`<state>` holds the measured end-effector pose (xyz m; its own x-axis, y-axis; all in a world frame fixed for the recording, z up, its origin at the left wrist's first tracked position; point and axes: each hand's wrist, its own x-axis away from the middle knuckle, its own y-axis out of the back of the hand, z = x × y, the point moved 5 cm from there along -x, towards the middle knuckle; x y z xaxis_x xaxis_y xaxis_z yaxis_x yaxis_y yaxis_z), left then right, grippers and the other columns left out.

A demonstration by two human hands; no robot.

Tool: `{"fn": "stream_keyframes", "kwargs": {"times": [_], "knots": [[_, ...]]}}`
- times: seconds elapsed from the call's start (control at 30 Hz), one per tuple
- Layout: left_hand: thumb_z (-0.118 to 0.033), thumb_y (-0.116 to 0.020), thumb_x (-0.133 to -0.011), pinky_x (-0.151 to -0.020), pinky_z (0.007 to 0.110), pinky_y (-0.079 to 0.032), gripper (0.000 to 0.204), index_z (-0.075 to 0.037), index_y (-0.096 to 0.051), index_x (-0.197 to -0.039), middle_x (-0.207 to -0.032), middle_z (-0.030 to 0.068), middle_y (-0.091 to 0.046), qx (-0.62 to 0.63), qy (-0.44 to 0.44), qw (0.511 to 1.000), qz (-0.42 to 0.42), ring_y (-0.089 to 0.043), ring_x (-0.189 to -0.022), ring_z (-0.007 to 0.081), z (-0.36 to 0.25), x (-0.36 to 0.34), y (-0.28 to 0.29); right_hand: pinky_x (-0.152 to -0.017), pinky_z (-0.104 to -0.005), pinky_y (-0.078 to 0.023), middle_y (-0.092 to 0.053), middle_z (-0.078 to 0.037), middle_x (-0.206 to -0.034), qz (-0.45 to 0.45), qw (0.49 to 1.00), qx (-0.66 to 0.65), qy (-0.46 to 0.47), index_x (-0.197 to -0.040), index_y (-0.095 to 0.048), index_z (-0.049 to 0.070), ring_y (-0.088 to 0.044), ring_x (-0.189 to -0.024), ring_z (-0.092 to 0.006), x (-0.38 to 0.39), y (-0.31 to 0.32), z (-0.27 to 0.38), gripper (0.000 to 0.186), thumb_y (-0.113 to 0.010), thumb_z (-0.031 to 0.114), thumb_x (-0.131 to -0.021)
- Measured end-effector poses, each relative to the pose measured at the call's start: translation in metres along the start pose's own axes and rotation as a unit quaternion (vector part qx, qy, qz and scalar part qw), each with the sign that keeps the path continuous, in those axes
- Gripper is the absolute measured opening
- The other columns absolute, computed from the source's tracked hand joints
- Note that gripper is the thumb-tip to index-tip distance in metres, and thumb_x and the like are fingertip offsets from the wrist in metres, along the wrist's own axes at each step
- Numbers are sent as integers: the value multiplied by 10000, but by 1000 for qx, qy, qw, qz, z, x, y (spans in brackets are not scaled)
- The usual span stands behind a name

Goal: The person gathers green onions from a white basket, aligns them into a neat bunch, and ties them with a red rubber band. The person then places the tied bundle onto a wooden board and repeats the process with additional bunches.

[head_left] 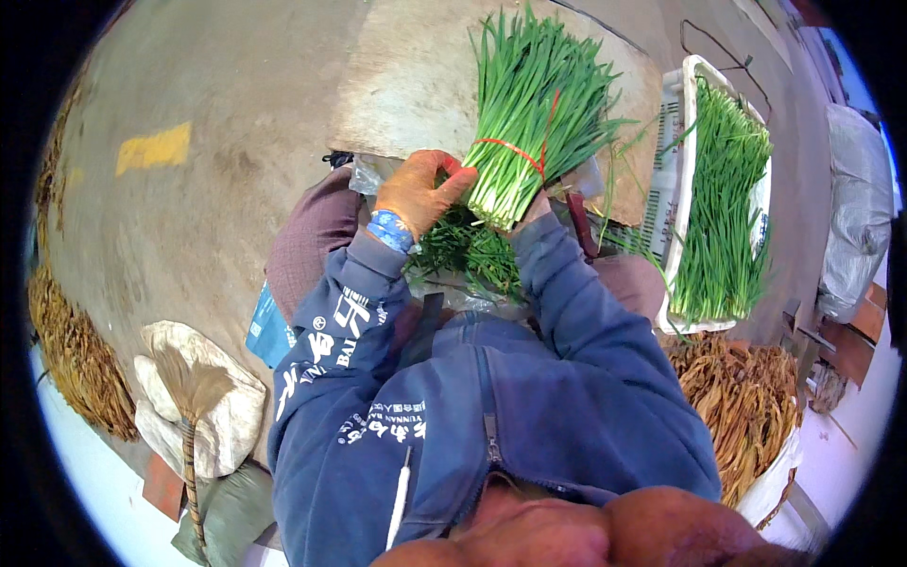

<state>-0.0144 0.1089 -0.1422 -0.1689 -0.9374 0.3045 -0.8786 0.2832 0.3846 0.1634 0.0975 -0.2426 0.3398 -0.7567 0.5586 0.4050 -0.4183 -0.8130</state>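
Note:
A thick bundle of garlic chives point(529, 104) lies before me, leaves pointing away and pale cut ends toward me. A red band point(510, 145) crosses its lower stalks, and a strip of it runs up among the leaves. My left hand point(418, 194), in an orange glove with a blue patterned cuff, is closed at the bundle's left side, thumb and forefinger against the stalks near the band. Beneath the pale ends, my right hand point(539, 206) holds the bundle from the right; its fingers are mostly hidden. Loose dark green leaves point(468, 250) lie on plastic in my lap.
At my right stands a white plastic crate point(673, 170) filled with more chives point(723, 217). A pale board point(397, 104) lies under the bundle's far end. Dried brown leaves point(742, 406) are heaped at the lower right. A straw broom point(189, 406) rests on a white sack point(236, 416) at left.

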Motion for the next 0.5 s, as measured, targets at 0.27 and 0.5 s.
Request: {"fn": "stream_keyframes", "kwargs": {"times": [0.27,0.5], "knots": [[-315,-597,-826,-775,382,-465,308,-30,-630,-939,-945,172,-594,-27,-19,999,3,-585,-880,324,-5,-2,-9,-891,-454,-507,-591,-170,-1165,-18,1000,-15,-3,-1223,-510,18,-602,-1027,-311,1,-5,-2,505,-391,421,-943],[-248,-569,-830,-791,404,-456,290,10,-621,-952,-982,194,-591,-104,-90,989,48,-562,-936,357,-16,2,-4,-946,-515,-450,-552,-160,-1238,-1,1000,-8,-5,-1279,-468,41,-564,-1090,-340,-1,-6,-2,591,-300,497,-943]]}}
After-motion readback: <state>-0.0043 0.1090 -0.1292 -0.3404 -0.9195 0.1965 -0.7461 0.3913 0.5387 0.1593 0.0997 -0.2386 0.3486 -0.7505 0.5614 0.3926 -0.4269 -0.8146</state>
